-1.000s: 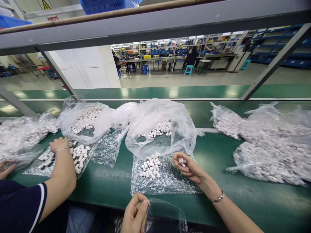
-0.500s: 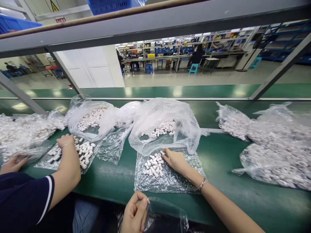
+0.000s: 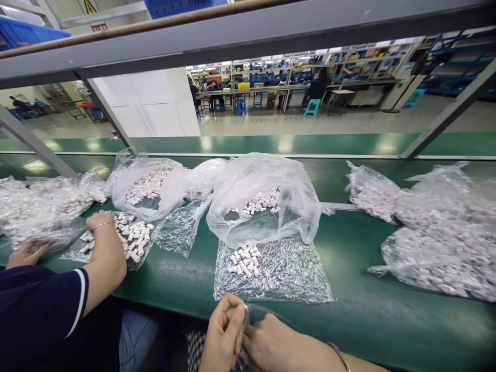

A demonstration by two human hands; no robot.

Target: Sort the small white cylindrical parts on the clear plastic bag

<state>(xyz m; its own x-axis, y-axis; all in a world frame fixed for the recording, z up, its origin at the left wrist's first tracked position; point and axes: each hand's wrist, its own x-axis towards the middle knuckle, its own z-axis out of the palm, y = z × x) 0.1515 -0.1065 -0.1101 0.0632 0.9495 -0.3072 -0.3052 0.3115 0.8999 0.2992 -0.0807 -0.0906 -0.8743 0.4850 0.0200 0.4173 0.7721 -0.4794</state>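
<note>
By a green table (image 3: 354, 268), left hand (image 3: 223, 331) pinches clear plastic (image 3: 242, 358), right hand (image 3: 277, 342) newly alongside, its hold hidden.

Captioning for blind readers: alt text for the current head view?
A person's left hand and right hand meet at clear plastic by a green table; beyond, white parts lie on crinkled plastic. At left, a co-worker's hand is near more parts.

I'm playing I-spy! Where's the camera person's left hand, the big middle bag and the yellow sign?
Left hand (image 3: 225, 330), head view: its middle.
Big bag (image 3: 267, 169), head view: its top.
Yellow sign (image 3: 90, 7), head view: its middle.
</note>
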